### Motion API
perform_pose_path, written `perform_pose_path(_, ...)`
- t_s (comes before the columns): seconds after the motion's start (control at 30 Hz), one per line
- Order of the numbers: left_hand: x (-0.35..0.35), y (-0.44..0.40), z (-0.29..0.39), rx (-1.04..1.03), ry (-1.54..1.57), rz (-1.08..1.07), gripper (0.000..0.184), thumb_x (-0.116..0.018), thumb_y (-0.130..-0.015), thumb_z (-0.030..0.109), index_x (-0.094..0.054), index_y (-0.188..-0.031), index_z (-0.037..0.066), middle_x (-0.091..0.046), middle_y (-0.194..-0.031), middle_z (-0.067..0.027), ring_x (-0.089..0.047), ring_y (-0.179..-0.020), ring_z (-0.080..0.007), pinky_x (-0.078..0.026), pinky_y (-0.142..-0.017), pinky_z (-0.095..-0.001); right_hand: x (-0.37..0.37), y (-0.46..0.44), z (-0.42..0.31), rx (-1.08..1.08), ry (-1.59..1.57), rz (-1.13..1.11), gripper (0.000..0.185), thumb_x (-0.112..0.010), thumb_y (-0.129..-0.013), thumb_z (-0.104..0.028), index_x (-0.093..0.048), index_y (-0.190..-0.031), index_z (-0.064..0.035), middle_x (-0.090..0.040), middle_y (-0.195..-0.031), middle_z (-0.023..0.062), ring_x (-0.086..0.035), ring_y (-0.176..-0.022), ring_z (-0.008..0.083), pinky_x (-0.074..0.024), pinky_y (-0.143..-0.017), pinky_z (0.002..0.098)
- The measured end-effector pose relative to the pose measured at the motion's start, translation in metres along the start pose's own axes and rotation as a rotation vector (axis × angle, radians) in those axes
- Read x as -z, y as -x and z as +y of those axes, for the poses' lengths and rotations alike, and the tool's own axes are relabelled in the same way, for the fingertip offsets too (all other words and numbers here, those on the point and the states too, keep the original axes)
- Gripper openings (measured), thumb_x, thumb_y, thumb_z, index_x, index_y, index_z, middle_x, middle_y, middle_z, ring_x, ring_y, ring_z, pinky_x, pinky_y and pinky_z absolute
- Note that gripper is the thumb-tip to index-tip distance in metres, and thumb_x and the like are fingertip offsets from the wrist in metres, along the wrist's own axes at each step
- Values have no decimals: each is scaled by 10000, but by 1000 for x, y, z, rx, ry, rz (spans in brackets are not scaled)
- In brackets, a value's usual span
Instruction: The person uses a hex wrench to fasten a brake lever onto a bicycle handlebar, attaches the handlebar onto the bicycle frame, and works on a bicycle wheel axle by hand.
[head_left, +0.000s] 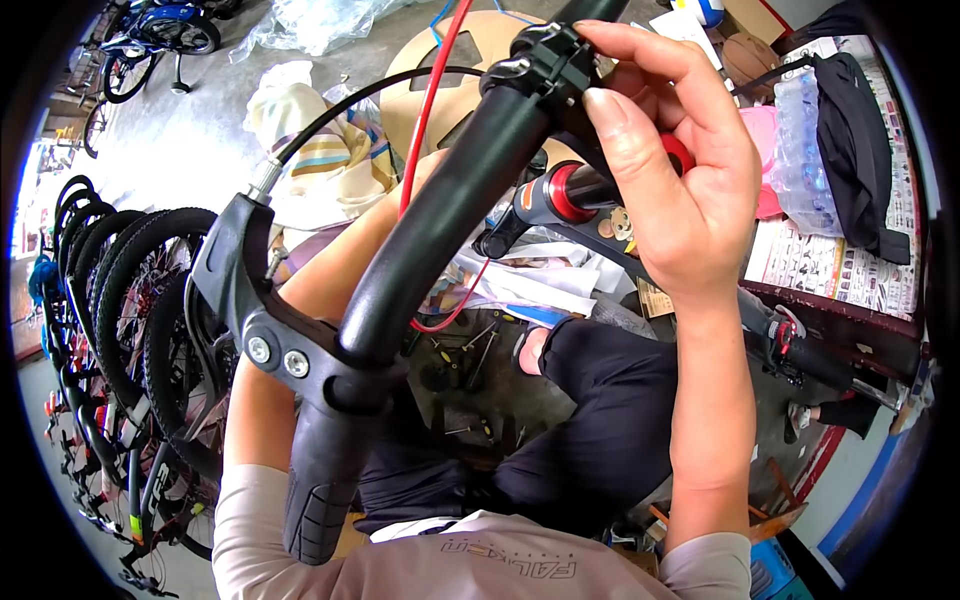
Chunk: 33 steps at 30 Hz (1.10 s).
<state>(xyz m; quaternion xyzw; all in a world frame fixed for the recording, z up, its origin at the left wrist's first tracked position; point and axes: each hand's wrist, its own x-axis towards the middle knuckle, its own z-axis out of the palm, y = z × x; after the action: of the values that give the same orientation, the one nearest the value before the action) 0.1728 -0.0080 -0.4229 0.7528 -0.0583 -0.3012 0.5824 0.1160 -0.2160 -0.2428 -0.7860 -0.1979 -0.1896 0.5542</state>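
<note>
A black bicycle handlebar [440, 215] runs diagonally before me, with a rubber grip [325, 500] at its near end. A black brake lever [235, 260] is fixed beside the grip, with a cable leading from it. My right hand [680, 170] is at the black stem clamp [550, 65] around the bar, its thumb and index fingertips against the clamp's right side. My left forearm [335, 270] passes behind the bar. Of my left hand [432, 165] only a small part shows; its fingers are hidden. A red cable [430, 110] crosses behind the bar.
Several bicycle wheels [140, 300] stand at left. Tools [470, 360] lie on the floor between my legs. Cloth [320, 150] and cardboard [410, 100] lie ahead. At right, a newspaper-covered table [800, 270] bears a plastic bag of bottles [805, 150] and black cloth [855, 140].
</note>
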Motion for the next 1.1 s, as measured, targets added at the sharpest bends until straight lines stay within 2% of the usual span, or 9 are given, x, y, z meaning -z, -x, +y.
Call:
perform_pose_path(0.1,3,-12,2,203,-246,-32,319,-677,-913,252,-630,-1146,39,-617,-842,-8,-544,-687,-91,-449,-587,-263,1,0,0,-22,-2,-2,268,-602,-973,-38,-617,-1236,9,-596,-917,-4,-517,-794,39,-410,-708,188)
perform_pose_path(0.2,-11,7,27,-236,-610,-30,617,-712,-865,402,-580,-1309,-6,-687,-1168,-232,-675,-1048,-358,-502,-927,-447,0,0,-1,-75,-62,6,265,-610,-969,-48,-608,-1230,-2,-603,-872,3,-536,-720,41,-418,-646,189)
perform_pose_path(0.27,-5,-15,29,-212,-815,-173,521,-716,-837,415,-659,-1235,82,-686,-1128,-274,-652,-1060,-443,-499,-924,-510,-1,-1,-1,-108,-102,18,264,-616,-966,-54,-603,-1226,-9,-608,-843,8,-549,-671,42,-423,-604,190)
perform_pose_path(0.37,-17,-9,32,-145,-983,-110,385,-696,-833,317,-681,-1118,59,-712,-981,-247,-678,-901,-453,-528,-824,-526,-2,-3,-4,-162,-165,33,263,-625,-962,-63,-594,-1220,-20,-616,-798,16,-567,-597,44,-432,-542,191)
perform_pose_path(0.57,-35,5,-10,-214,-697,33,441,-746,-805,323,-691,-1143,46,-710,-1023,-238,-700,-941,-394,-532,-851,-502,1,-8,-14,-191,-59,19,254,-615,-966,-51,-604,-1215,-7,-607,-816,1,-542,-665,35,-416,-595,189)
perform_pose_path(0.77,69,-40,3,-185,-756,278,434,-738,-807,290,-664,-1151,35,-679,-1059,-248,-680,-973,-401,-527,-868,-498,-6,0,-11,6,31,45,239,-603,-982,-47,-623,-1217,-14,-596,-859,-30,-491,-749,25,-382,-671,184)
perform_pose_path(0.93,-10,-19,-18,-155,-754,407,429,-732,-810,263,-642,-1157,27,-654,-1089,-257,-663,-1000,-406,-524,-883,-495,-6,5,-12,-49,-35,0,269,-570,-993,-50,-597,-1253,11,-600,-910,-2,-521,-800,37,-413,-723,192)
perform_pose_path(0.97,-5,-33,-31,-143,-727,438,429,-731,-810,258,-638,-1158,25,-648,-1095,-259,-659,-1005,-407,-523,-886,-494,-12,0,-35,-224,20,18,246,-614,-963,-49,-587,-1203,-2,-596,-751,3,-561,-574,33,-427,-520,188)
perform_pose_path(1.1,5,-46,-44,-114,-691,581,426,-726,-812,236,-620,-1163,18,-628,-1119,-265,-646,-1026,-411,-520,-898,-491,-4,-1,-18,-223,-176,35,263,-605,-966,-42,-580,-1224,1,-548,-746,-33,-509,-598,22,-425,-556,185)
